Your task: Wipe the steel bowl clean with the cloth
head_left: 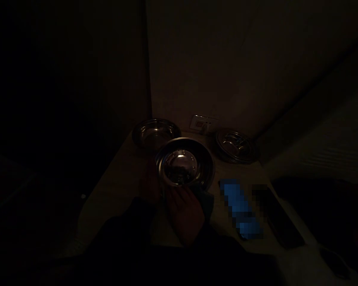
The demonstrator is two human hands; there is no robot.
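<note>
In dim light, a round shiny metal bowl (207,163) is in front of me on a small table. My left hand (150,184) is at its left side and seems to grip the rim; the fingers are mostly lost in shadow. At the near rim is my right hand (185,208), its fingers pressing a dark greenish cloth (208,203) against the bowl. Part of the cloth sticks out to the right of that hand.
A second metal bowl (156,135) stands at the back left of the wooden table (113,186). Metal plates (234,147) are stacked at back right, near a wall socket (201,123). A lit phone (240,208) and a dark flat object (282,218) lie on the right.
</note>
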